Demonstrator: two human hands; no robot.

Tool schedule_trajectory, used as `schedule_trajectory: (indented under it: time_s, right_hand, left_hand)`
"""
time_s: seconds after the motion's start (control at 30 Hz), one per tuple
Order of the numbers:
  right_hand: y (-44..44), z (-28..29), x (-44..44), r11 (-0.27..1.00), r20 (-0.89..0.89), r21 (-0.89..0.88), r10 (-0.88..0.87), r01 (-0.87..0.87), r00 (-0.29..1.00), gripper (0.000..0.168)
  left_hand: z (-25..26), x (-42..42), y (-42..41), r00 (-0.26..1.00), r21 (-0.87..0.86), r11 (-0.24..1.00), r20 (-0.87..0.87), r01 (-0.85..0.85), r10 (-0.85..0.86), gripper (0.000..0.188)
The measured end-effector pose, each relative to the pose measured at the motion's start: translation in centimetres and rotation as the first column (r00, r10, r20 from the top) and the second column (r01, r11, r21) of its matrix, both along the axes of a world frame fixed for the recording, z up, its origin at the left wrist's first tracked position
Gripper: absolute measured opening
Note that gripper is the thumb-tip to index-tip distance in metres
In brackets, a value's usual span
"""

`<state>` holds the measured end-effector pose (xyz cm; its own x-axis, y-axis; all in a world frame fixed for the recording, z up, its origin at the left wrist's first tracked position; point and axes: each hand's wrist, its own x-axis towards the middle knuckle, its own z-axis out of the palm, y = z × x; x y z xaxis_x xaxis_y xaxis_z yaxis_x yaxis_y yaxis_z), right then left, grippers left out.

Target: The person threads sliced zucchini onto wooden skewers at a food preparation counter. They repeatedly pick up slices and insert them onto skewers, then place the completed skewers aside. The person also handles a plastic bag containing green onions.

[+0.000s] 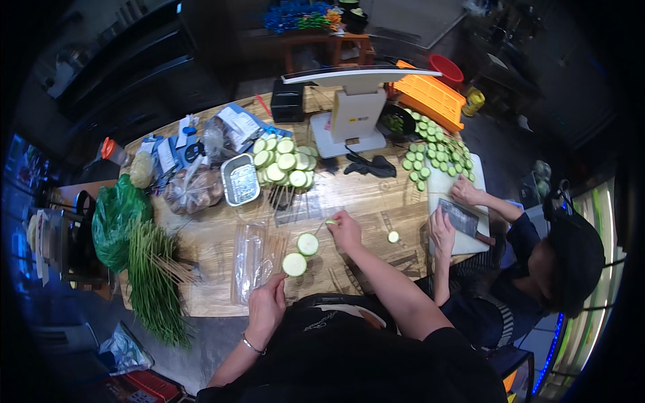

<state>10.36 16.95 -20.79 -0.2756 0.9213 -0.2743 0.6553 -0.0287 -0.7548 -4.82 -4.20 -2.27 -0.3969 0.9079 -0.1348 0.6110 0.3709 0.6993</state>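
Note:
My left hand [267, 305] grips the lower end of a thin skewer, right below a large pale zucchini slice [294, 264]. Another zucchini slice [308, 244] sits just above it on the same line. At the upper end, my right hand [346, 230] pinches a small green-edged slice [330, 221], with a short length of skewer [319, 228] showing below it. Beyond my hands lies a heap of skewered zucchini slices [286, 162], sticks pointing toward me. A clear plastic packet [249, 264] and loose bamboo skewers [276, 247] lie left of the held slices.
A co-worker's hands [443, 229] are at a white cutting board [461, 239] with a cleaver [457, 217], near many small green slices [438, 151]. A foil tray [240, 180], bagged produce [194, 189], long green stalks [153, 282] and a monitor stand [355, 116] occupy the wooden table [211, 297].

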Motion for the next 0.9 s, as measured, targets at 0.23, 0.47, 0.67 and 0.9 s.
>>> schedule_trajectory:
  time_s: [0.23, 0.47, 0.67, 0.9]
  right_hand:
    - [-0.2, 6.2, 3.1, 0.473, -0.585, -0.807, -0.553, -0.354, 0.593, 0.029]
    - [-0.3, 8.8, 4.1, 0.501, -0.627, -0.772, -0.502, -0.391, 0.595, 0.028]
    - [-0.2, 10.5, 4.1, 0.522, -0.626, -0.764, -0.46, -0.379, 0.63, 0.026]
    - [-0.5, 11.9, 4.0, 0.634, -0.629, -0.688, -0.277, -0.353, 0.727, 0.033]
  left_hand:
    - [0.9, -0.5, -0.6, 0.999, -0.061, 0.998, -0.044, -0.006, 0.003, 0.015]
    - [1.9, -0.5, -0.3, 0.995, -0.061, 0.994, -0.036, 0.087, -0.089, 0.015]
    - [2.2, -1.0, -0.4, 0.99, -0.053, 0.991, -0.063, 0.122, -0.125, 0.015]
    - [2.2, -1.0, -0.4, 0.985, -0.036, 0.99, -0.1, 0.137, -0.14, 0.015]
